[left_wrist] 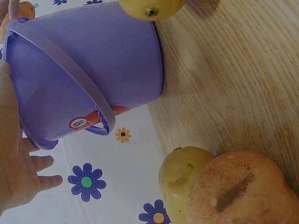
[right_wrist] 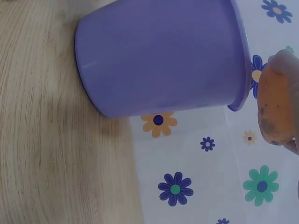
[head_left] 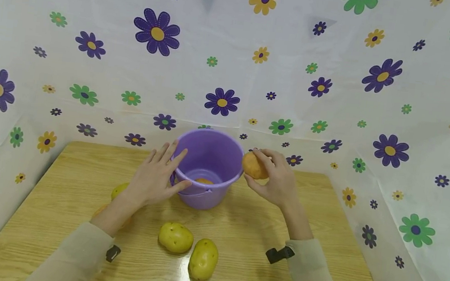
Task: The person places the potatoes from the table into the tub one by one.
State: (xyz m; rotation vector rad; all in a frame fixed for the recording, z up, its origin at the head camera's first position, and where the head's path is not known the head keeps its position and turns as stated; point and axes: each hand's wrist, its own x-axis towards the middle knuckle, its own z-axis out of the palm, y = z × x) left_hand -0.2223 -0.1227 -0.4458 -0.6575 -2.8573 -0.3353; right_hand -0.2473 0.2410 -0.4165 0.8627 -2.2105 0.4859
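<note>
Head view showed flower-printed cloth (head_left: 199, 73) rising beyond both hands, with a wooden table (head_left: 246, 252) stretching beneath them. Between the hands stood a purple bucket (head_left: 202, 197), upright, its handle hanging down on the near side. The left hand (head_left: 155, 176) was spread, fingers straight, resting on the rim. The right hand (head_left: 276, 178) pinched a tan potato (head_left: 253, 166) between thumb and fingers, just beside the rim (the right wrist view showed a narrow gap there). Nearer the person than the left hand, and to its right, lay a yellow potato (head_left: 175, 237) and a second yellow potato (head_left: 203, 259). Below the left forearm sat a third yellow potato (left_wrist: 180, 182) and a brown potato (left_wrist: 243, 191). An orange piece (head_left: 204, 181), mostly hidden, lay between the hands on the bucket's floor.
</note>
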